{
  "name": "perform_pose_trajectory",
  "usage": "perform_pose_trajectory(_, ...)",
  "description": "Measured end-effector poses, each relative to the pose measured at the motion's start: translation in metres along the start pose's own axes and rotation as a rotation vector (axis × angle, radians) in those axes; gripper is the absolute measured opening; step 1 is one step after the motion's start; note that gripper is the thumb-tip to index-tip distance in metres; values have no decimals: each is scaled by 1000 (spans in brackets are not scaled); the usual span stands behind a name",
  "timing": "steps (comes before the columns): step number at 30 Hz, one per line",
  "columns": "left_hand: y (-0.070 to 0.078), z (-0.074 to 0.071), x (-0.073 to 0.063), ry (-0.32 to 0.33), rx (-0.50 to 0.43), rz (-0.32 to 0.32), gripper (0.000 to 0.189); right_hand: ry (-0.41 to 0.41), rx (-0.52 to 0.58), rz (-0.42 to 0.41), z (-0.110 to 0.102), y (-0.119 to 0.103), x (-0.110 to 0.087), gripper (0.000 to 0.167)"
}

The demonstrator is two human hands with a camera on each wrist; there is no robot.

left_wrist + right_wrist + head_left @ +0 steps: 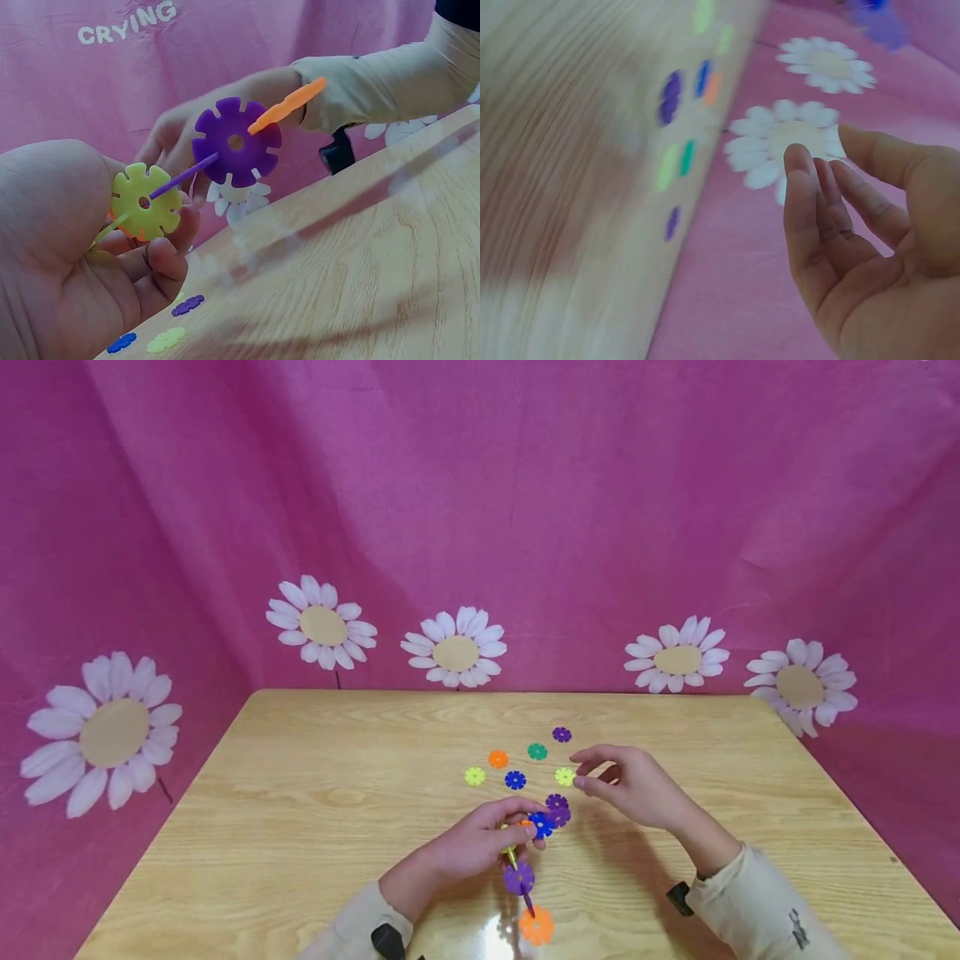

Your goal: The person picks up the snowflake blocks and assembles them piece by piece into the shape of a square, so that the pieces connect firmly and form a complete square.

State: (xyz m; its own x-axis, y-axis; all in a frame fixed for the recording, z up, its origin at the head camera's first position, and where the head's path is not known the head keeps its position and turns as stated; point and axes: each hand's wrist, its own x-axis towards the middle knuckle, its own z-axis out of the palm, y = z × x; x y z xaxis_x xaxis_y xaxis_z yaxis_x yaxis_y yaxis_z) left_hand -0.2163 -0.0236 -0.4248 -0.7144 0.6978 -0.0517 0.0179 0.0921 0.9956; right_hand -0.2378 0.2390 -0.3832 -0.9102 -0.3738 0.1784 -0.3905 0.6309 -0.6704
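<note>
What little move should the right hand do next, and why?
I'd maybe lower the right hand to pick up a loose yellow disc: that hand looks empty, the left hand holds a chain of joined discs, and more lie on the table.

Head view, high, facing forward and down over counter (300, 793), wrist views tilted, close on fingers (802, 214), all sharing counter, pink cloth (525, 510).

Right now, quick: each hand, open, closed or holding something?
Left hand: closed, holding a chain of linked toothed discs.
Right hand: open, fingers loosely bent, holding nothing.
</note>
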Motion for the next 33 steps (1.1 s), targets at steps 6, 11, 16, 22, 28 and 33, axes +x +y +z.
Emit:
perform_pose_trajectory(6, 0, 2, -1, 8, 4, -6, 31, -80, -172, 59, 3, 20, 20, 27)
perform_pose_trajectory(11, 0, 1, -1, 3, 9, -5, 31, -135, -270, 103, 9, 35, 32, 28)
perform_pose_trajectory(16, 0, 0, -2, -4, 17, -9, 31, -179, -382, 94, 15, 39, 45, 28)
perform_pose_trajectory(22, 1, 0, -1, -4, 7, -10, 32, -195, -453, 51, 23, 42, 52, 25)
perform_pose_trajectory(28, 0, -1, -1, -2, -5, -14, 32, -186, -475, 83, 27, 43, 54, 23)
perform_pose_trajectory(33, 0, -1, -1, 1, 0, -21, 31, -192, -448, 154, 29, 41, 57, 24)
